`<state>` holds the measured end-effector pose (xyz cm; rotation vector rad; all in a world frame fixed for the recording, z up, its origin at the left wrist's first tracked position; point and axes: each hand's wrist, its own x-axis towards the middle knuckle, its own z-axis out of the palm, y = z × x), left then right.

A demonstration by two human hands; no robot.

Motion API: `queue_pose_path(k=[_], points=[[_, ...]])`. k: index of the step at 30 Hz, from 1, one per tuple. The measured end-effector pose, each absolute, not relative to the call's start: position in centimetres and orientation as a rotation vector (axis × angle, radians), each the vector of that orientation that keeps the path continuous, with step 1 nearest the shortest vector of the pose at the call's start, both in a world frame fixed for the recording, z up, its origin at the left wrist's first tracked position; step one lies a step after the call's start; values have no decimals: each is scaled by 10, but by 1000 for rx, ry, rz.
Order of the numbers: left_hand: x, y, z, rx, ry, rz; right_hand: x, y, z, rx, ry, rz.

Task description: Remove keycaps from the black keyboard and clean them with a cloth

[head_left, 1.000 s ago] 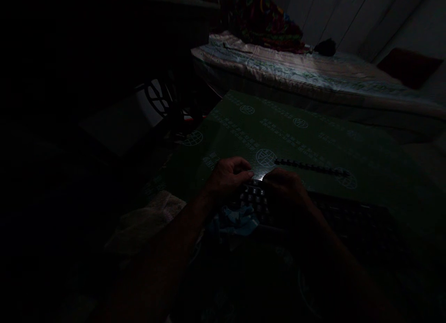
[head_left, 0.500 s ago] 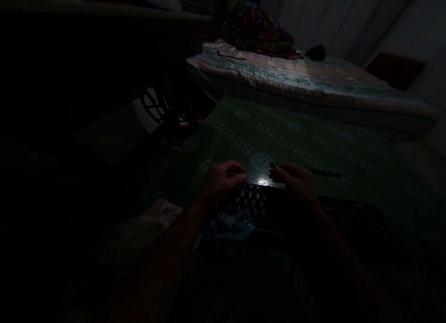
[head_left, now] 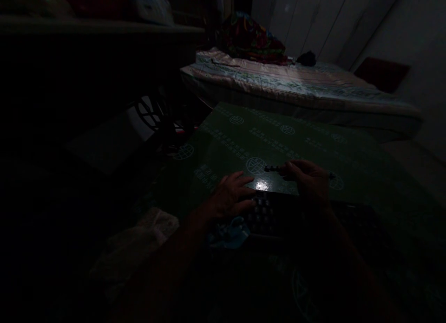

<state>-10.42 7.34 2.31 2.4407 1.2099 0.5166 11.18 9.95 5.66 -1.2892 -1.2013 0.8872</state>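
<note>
A dark keyboard (head_left: 265,216) lies across the green board, much of it lost in shadow. My left hand (head_left: 235,193) rests over its left end, fingers spread and holding nothing. On the board behind the keyboard is a row of small dark pieces, probably keycaps (head_left: 272,168). My right hand (head_left: 306,179) is at this row, thumb and fingers pinched together and hiding its middle part. Whether a piece is between the fingertips is too dark to see. A crumpled blue cloth or wrapper (head_left: 230,235) lies at the keyboard's front left, beside my left wrist.
The green board (head_left: 223,146) has pale printed globes and lettering. Left of my forearm lies a pale crumpled cloth or bag (head_left: 146,235). Beyond stands a bed (head_left: 278,77) with a dark patterned blanket (head_left: 254,40). A spoked wheel (head_left: 148,114) is at left, below a shelf edge (head_left: 104,28).
My left hand has shifted from the keyboard's back edge down onto its keys, its fingers spreading. My right hand has moved rightward along the row, uncovering pieces at the left end.
</note>
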Motion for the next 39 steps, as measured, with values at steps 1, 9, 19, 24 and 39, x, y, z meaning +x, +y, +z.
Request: queue_pose_path(k=[1, 9, 19, 24, 39], points=[[-104, 73, 22, 2452, 1214, 501, 115, 100, 57, -1295, -1205, 870], [-108, 76, 15, 2408, 1246, 656, 126, 110, 45, -1444, -1552, 488], [-109, 76, 17, 2403, 1254, 697, 109, 142, 38, -1719, -2312, 7], [-110, 75, 20, 2377, 1244, 737, 98, 153, 38, -1768, -2503, -72], [-110, 76, 18, 2266, 1391, 992, 85, 159, 25, -1514, -2479, -59]])
